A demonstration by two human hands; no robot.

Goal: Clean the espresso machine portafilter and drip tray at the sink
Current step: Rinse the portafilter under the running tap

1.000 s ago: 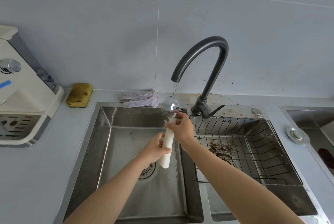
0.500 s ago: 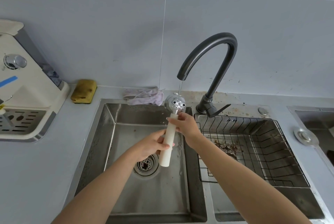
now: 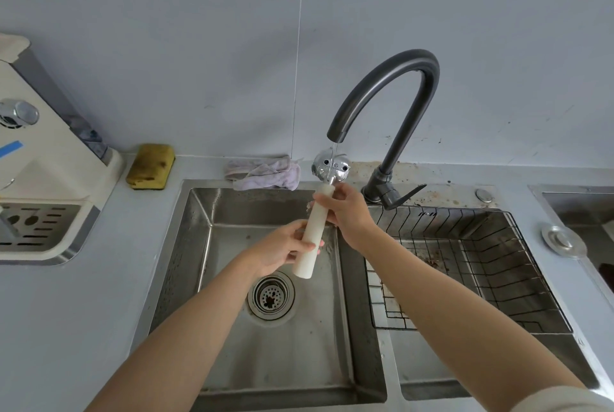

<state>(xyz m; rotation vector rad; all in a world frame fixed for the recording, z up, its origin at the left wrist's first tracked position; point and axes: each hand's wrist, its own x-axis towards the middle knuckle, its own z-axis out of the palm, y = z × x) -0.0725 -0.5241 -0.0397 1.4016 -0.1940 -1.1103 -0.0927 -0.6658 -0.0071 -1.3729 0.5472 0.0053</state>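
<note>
Left hand (image 3: pixel 282 247) wraps the lower white handle; right hand (image 3: pixel 349 212) pinches the handle's top, just below the chrome head. The portafilter (image 3: pixel 314 232) is upright over the left basin (image 3: pixel 232 345), head under the faucet's (image 3: pixel 392 79) thin stream. Since 1 s ago the head has turned (right fingers now off it). Judged: rinse ongoing. The drip tray (image 3: pixel 36 228) sits in the espresso machine (image 3: pixel 50 162), not yet washed.

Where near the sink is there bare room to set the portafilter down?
Free: the counter between espresso machine and left basin, and that basin's floor around the drain. Crowded: the back ledge with sponge, cloth and faucet; the wire basket fills the right basin.
</note>
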